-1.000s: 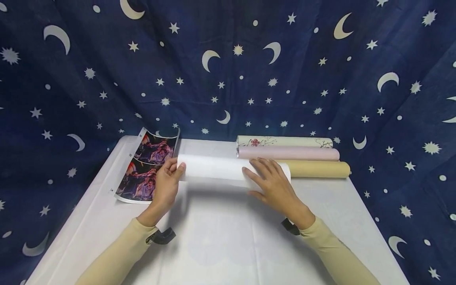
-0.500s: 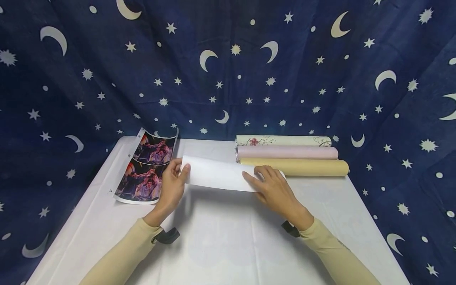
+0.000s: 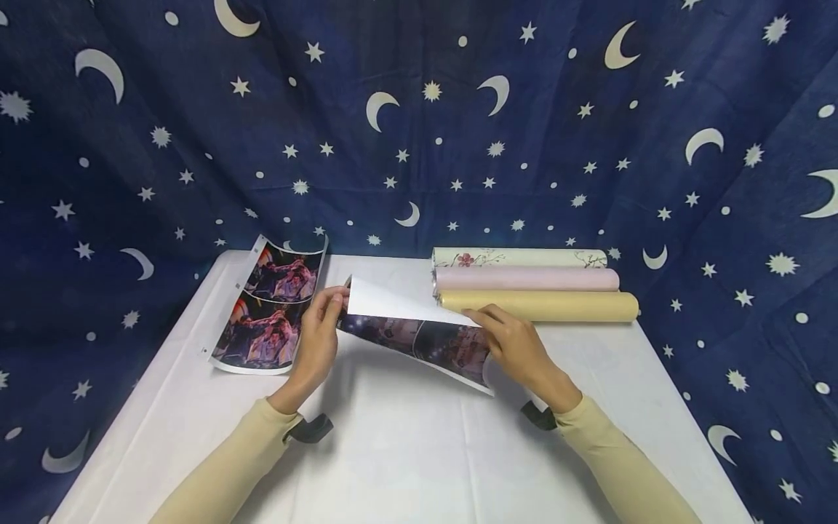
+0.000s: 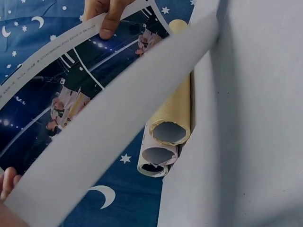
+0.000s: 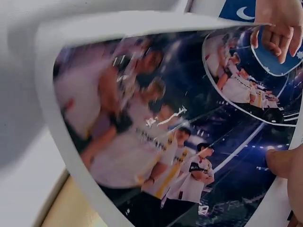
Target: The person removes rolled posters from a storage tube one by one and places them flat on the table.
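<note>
The head camera looks forward and down from the near side of the table [image 3: 406,458], set farthest back. The left wrist camera faces right, close behind the curled print [image 3: 393,333], towards the open left ends of the three rolls [image 3: 537,306]. The right wrist camera, very near, faces left onto the printed side. All views share the print; head and left wrist share all three rolls.

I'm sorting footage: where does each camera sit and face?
Head: head-worn, facing forward and down at the held photo sheet; left hand, right hand, sleeves show.
Left wrist: on that wrist, facing the sheet; both hands show partly.
Right wrist: likewise mounted, facing the printed side; both hands partly.
All views share the yellow roll.
</note>
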Action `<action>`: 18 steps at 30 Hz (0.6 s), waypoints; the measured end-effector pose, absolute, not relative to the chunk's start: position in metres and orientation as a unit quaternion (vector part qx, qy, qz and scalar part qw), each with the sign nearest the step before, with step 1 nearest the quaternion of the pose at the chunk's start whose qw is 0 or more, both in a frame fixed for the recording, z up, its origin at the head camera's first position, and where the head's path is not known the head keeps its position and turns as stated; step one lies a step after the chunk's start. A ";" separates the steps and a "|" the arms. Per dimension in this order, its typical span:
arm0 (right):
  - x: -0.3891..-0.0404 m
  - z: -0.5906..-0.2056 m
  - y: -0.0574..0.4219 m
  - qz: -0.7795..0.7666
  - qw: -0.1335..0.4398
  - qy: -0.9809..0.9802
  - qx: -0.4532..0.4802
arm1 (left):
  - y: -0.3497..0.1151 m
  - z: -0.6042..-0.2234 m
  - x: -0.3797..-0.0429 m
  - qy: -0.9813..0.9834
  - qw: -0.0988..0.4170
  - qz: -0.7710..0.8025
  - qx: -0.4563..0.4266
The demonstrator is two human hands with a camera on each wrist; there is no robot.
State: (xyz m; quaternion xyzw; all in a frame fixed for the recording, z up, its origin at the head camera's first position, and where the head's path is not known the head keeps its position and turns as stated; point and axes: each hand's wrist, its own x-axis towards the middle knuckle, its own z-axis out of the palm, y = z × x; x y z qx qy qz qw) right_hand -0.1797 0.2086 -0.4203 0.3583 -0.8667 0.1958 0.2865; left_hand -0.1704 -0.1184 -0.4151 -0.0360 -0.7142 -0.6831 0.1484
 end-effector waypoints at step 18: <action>-0.178 -0.428 0.201 0.294 0.266 -0.874 0.281 | -0.098 -0.431 -0.169 -0.649 0.008 -0.761 -0.023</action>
